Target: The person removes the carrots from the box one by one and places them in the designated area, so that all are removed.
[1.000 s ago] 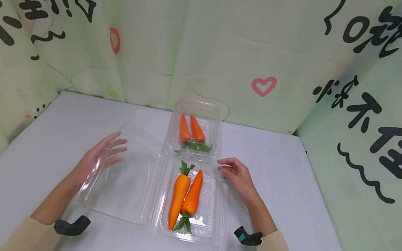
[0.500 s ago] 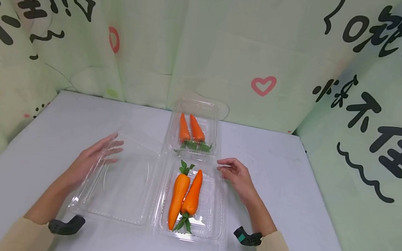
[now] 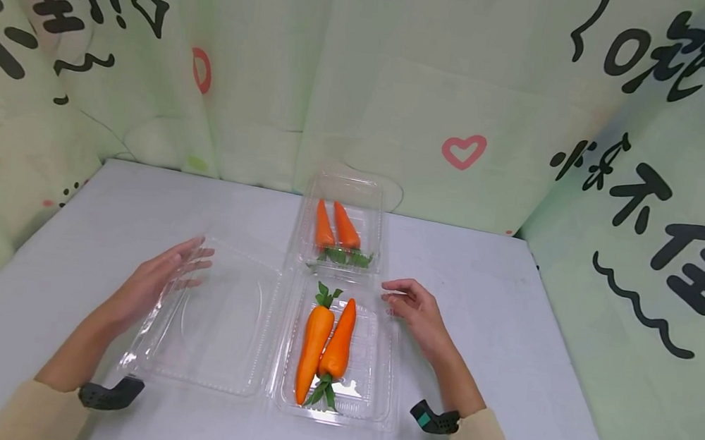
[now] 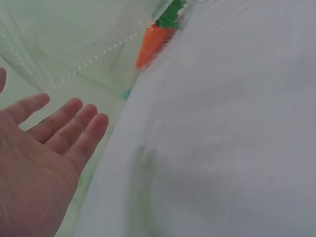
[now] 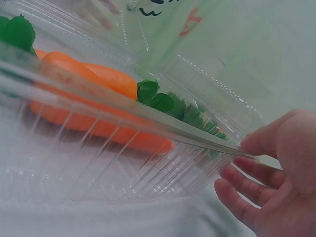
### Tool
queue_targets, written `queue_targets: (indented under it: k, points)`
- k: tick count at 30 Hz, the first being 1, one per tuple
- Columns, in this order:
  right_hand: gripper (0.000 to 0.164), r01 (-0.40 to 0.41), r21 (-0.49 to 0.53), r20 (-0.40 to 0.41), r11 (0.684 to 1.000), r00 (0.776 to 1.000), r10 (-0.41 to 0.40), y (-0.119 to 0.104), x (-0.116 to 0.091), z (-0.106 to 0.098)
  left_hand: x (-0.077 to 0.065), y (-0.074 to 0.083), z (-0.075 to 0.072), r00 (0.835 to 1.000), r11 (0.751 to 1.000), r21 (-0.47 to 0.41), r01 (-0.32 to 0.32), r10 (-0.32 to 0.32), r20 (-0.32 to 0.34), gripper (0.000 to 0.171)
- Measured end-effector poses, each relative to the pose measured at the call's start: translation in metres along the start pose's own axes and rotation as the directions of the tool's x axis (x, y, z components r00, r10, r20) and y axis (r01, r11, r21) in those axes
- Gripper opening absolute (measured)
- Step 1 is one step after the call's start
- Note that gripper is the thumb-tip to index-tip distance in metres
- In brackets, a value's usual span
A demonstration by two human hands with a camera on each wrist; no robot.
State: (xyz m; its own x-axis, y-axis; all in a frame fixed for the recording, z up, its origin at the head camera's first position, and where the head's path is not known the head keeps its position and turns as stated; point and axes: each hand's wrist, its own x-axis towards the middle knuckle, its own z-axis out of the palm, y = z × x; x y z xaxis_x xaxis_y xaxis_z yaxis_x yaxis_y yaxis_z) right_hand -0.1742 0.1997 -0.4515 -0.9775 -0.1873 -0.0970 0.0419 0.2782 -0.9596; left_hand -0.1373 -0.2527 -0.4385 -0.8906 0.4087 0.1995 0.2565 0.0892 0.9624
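A clear plastic clamshell container lies with its lid folded out to the left. Two toy carrots, a left carrot (image 3: pixel 315 347) and a right carrot (image 3: pixel 339 338), rest in its tray (image 3: pixel 370 392), leaves pointing opposite ways. At the tray's right rim, my right hand (image 3: pixel 411 307) pinches the edge; the right wrist view shows the thumb (image 5: pixel 261 140) above and fingers below. My left hand (image 3: pixel 155 279) is at the raised outer side of the lid (image 3: pixel 221 328), fingers straight and apart. In the left wrist view, the index fingertip (image 4: pixel 42 99) is by the lid's corner; contact is unclear.
Behind the tray, a second clear container (image 3: pixel 379 233) holds two more carrots (image 3: pixel 345 226), its lid raised at the back. Both stand on a white table (image 3: pixel 468 281). A pale green printed curtain (image 3: pixel 392 75) encloses the back and sides.
My left hand has shifted slightly left and down, and the lid has leaned a little further outward with it. The right hand and the carrots have stayed put.
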Motion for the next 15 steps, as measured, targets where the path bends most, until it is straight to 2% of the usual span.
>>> queue_targets:
  k: [7, 15]
  points:
    - [0.029, 0.006, 0.003, -0.003, 1.0, 1.0, -0.006, -0.0011, -0.0009, -0.0003, -0.0014, -0.0002, -0.0045, 1.0, 0.999, -0.035, -0.013, 0.013, 0.005, 0.048]
    - [0.029, 0.012, 0.0, -0.005, 1.0, 1.0, -0.012, -0.0002, -0.0014, 0.0, -0.0075, -0.0002, -0.0081, 0.997, 0.997, 0.034, 0.074, -0.072, -0.037, 0.051]
